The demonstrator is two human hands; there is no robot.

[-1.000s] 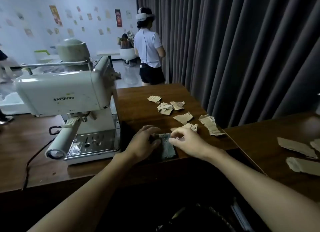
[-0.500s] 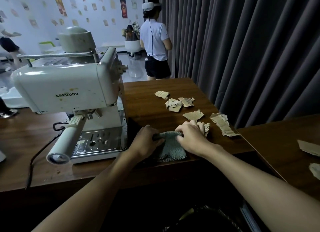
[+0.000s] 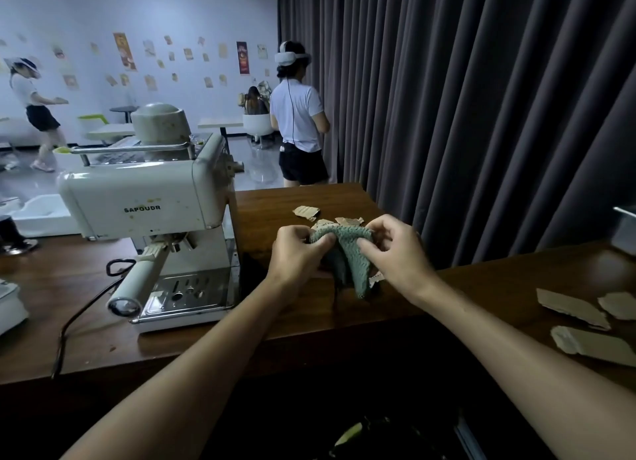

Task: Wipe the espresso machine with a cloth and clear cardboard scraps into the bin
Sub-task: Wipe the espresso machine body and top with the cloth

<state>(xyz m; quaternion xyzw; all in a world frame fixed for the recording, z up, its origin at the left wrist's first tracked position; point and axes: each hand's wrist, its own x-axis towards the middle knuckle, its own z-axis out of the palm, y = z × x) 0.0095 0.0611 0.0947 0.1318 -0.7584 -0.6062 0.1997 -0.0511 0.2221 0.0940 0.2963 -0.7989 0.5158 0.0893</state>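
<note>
Both hands, left hand (image 3: 297, 253) and right hand (image 3: 395, 249), pinch the green cloth (image 3: 351, 253) above the table (image 3: 309, 325) edge; espresso machine (image 3: 148, 208) reads SAPOUDR.

Green cloth (image 3: 347, 249) between both hands' grip

Green knit cloth (image 3: 351, 253) bunched, raised above scraps (image 3: 306, 212).

Dark wood table (image 3: 69, 287): espresso machine (image 3: 155, 218) sits on it left, black cord (image 3: 69, 325) trailing toward the front edge. Cardboard scraps (image 3: 306, 212) near the far edge, partly hidden. Adjoining wood surface (image 3: 516, 287) right carries three larger cardboard pieces (image 3: 585, 322); possibly a separate table.
</note>
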